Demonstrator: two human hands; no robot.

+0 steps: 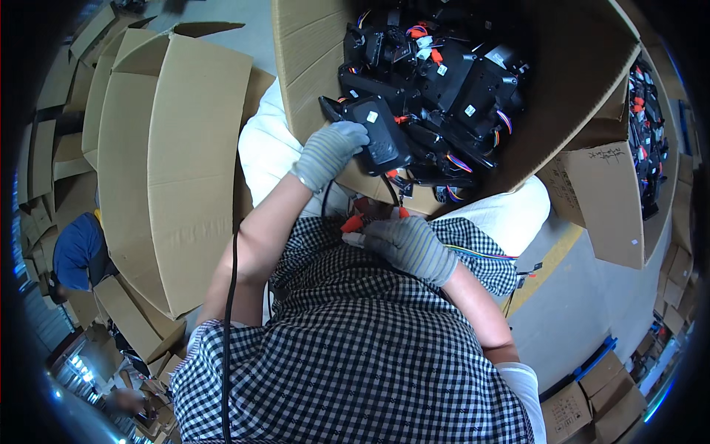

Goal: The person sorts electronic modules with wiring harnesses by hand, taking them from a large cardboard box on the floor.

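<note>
My left hand (331,154), in a grey striped work glove, is closed on the left edge of a flat black plastic unit (379,139) with a small white label. The unit is tilted over the near rim of a large open cardboard box (310,66). Just above my lap, my right hand (407,244), gloved the same way, pinches a plug; a red connector (352,223) and a whitish piece show at its fingertips. Coloured wires (484,254) trail to the right behind that hand. The fingers partly hide where the plug and wires meet.
Similar black units (473,96) with coloured wires and red plugs are heaped in the box. Another carton (599,192) of units stands at the right. Tall cardboard boxes (192,163) are on the left, near a person in a blue top (78,251). A black cable (231,333) hangs along my left side.
</note>
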